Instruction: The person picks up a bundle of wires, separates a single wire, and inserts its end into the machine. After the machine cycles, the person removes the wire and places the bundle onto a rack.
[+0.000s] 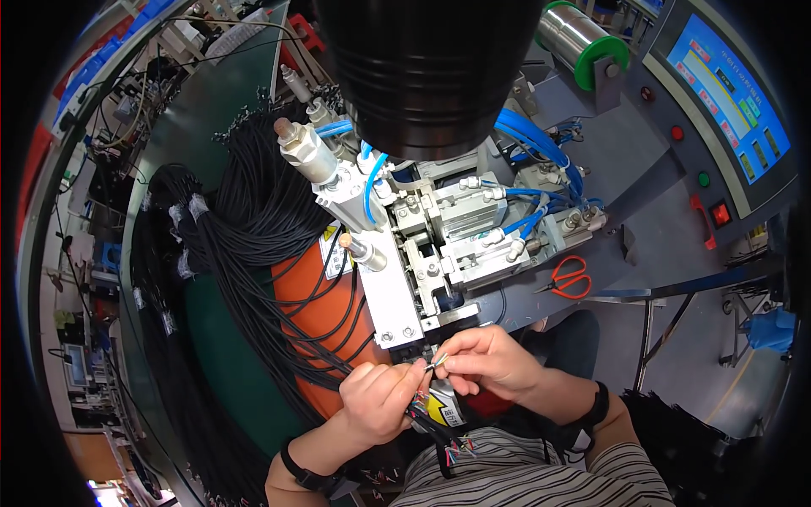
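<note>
My left hand (378, 401) is closed, its thumb and fingers pinching the end of a thin black cable. Out of that end fan a few fine coloured wires (440, 361), which my right hand (490, 363) grips between thumb and fingertips. Both hands meet just in front of the metal machine's (390, 291) near end. Below my left hand hang several more black cable ends (443, 435) with red, white and green wire tips. Long black cables (253, 221) run in a thick bundle from the left, over an orange surface (314, 359), toward my left hand.
Red-handled scissors (570, 277) lie right of the machine, near its blue air hoses (541, 139). A dark cylinder (422, 76) hangs overhead. At the back right are a green-rimmed wire spool (583, 42) and a control panel with a lit screen (726, 97). A green tabletop (215, 338) extends left.
</note>
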The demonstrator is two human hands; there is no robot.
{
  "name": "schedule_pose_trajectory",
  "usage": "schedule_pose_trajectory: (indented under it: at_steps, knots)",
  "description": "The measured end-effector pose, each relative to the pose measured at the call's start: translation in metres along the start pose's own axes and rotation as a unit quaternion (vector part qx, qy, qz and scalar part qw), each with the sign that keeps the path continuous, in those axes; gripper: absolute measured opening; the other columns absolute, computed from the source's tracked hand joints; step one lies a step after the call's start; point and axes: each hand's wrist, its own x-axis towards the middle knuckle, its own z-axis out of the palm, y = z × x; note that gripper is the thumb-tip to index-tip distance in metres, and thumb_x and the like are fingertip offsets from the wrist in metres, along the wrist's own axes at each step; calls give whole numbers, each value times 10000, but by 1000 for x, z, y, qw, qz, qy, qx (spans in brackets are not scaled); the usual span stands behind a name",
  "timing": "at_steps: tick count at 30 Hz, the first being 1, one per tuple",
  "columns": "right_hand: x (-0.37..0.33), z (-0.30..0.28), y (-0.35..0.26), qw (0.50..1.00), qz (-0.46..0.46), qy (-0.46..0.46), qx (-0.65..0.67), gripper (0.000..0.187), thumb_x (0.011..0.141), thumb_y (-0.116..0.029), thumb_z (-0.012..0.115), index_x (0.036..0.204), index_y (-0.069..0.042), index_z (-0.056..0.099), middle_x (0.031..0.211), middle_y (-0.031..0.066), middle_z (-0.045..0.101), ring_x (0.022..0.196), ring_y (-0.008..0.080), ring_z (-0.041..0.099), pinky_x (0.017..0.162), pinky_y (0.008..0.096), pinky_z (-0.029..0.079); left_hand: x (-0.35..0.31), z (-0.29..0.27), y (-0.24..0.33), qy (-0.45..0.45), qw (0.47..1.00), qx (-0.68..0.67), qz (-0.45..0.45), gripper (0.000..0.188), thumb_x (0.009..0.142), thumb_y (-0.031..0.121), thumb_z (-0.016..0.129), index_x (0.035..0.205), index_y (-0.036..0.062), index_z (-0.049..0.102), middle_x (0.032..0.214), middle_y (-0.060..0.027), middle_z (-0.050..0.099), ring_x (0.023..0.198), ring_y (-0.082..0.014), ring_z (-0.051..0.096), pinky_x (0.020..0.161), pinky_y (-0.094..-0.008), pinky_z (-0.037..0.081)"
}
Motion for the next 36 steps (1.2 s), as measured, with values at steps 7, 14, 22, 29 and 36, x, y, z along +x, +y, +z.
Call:
schedule_pose_trajectory:
  at_steps: [7,14,22,29,36]
  knots:
    - [-4,29,9,792,-397,124,-447,115,891,64,629,999,58,666,916,81,665,660,94,643,523,189,464,-3,0,2,19,999,42,10,235,804,100,724,999,-21,673,751,-51,630,572,-162,567,487,-290,346]
    - [0,11,4,908,-226,79,-344,99,889,77,629,983,65,658,910,72,652,651,60,621,536,177,464,-1,-1,5,-22,995,95,31,293,723,83,770,977,-4,652,760,-53,646,570,-170,574,499,-295,353]
    - [1,13,8,946,-183,103,-246,68,886,3,666,937,43,689,841,-6,641,630,-20,547,519,146,398,-3,2,4,-27,994,100,20,272,724,74,768,962,2,657,764,-51,649,573,-166,575,498,-297,355]
    - [4,5,10,941,-174,96,-274,75,891,19,654,957,46,679,842,2,639,625,-7,546,522,159,408,-1,2,5,-43,994,102,16,251,728,70,765,945,7,657,748,-51,639,562,-170,570,500,-299,360]
    - [4,6,14,921,-194,102,-322,65,854,53,666,916,43,650,832,38,630,591,44,571,509,192,439,-4,4,5,-56,997,54,-25,269,730,93,757,965,7,658,715,-45,611,564,-194,571,509,-314,378]
